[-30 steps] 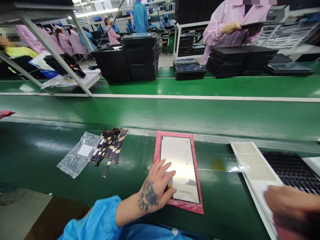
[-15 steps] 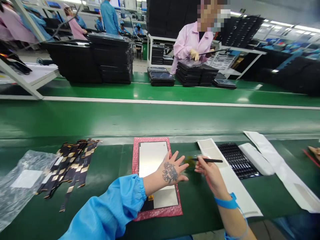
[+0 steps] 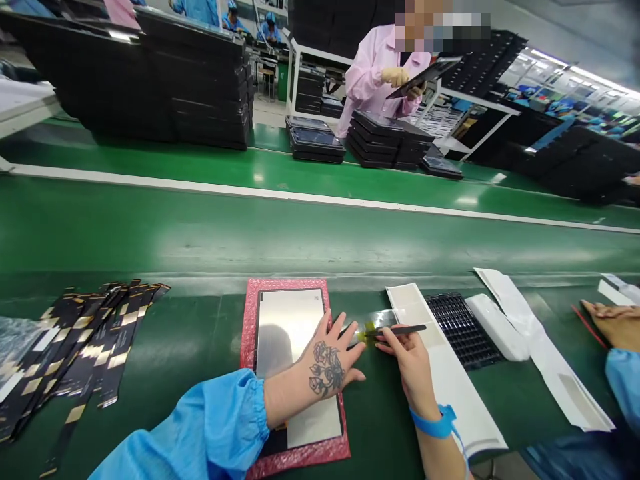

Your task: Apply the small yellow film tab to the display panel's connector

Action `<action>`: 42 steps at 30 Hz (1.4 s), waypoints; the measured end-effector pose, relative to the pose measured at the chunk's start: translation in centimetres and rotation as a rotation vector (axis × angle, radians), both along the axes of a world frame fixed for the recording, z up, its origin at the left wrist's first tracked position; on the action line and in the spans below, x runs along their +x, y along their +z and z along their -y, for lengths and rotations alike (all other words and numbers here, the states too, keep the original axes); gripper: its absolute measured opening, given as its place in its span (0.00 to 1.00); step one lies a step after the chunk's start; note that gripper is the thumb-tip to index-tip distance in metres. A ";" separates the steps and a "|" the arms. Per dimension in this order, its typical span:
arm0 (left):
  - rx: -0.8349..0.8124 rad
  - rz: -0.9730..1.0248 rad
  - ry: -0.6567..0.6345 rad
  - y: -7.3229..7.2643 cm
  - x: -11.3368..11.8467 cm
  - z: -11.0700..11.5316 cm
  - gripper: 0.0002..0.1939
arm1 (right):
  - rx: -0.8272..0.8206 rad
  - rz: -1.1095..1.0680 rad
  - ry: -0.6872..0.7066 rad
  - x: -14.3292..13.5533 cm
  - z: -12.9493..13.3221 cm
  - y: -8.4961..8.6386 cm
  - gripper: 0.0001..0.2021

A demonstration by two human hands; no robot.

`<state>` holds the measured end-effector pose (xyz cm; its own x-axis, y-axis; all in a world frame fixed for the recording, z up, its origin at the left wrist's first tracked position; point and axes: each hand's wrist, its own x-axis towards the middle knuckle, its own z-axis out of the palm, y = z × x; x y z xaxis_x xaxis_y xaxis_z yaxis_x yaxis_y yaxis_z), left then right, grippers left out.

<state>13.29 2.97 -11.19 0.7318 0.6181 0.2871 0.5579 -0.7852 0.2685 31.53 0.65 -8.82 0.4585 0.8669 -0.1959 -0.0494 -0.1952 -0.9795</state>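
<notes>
My left hand [image 3: 333,357] lies flat, fingers spread, on the right edge of a silver panel [image 3: 287,337] that rests on a pink bubble-wrap sheet [image 3: 249,353]. My right hand [image 3: 407,357] holds black tweezers [image 3: 403,329], their tip at a small yellow tape piece [image 3: 369,329] on a clear strip [image 3: 377,320] just right of the panel. A blue wrist strap [image 3: 434,424] circles my right wrist.
Several black and gold flex cables [image 3: 85,350] lie fanned at the left. A white sheet [image 3: 450,373], a black tray [image 3: 463,327] and white strips [image 3: 540,347] lie at the right. Another person's hand [image 3: 613,320] rests far right. Black tray stacks [image 3: 170,80] and a pink-coated worker [image 3: 380,70] stand beyond the belt.
My right hand brought the tweezers left, down to the yellow tape beside the panel. My left hand stayed on the panel. The view shifted slightly right.
</notes>
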 end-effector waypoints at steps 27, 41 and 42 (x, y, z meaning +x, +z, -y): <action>-0.005 -0.081 -0.022 1.1 -0.3 -0.1 0.27 | 0.030 0.004 -0.012 -0.4 0.0 -0.4 0.27; 0.006 -0.070 -0.004 0.4 -0.2 -0.1 0.26 | 0.020 0.005 -0.031 -0.3 0.0 -0.6 0.29; 0.004 -0.073 -0.008 0.4 -0.2 -0.1 0.27 | 0.022 0.009 -0.030 -0.3 0.0 -0.7 0.29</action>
